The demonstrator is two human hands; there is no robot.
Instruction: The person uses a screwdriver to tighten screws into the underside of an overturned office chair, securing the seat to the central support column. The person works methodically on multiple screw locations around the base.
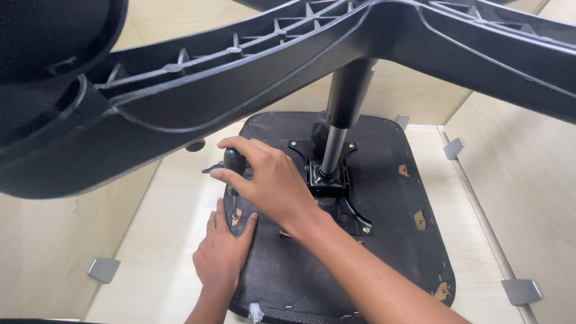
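Two hands work an upturned chair seat [384, 240]: right hand [270, 180] pinching the black lever knob [234, 161], left hand [223, 252] pressed flat, fingers together.

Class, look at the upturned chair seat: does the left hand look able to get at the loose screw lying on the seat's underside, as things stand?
Probably yes. The left hand rests flat on the seat underside, and the screw lies just beside it. Only the right forearm passes close by, above.
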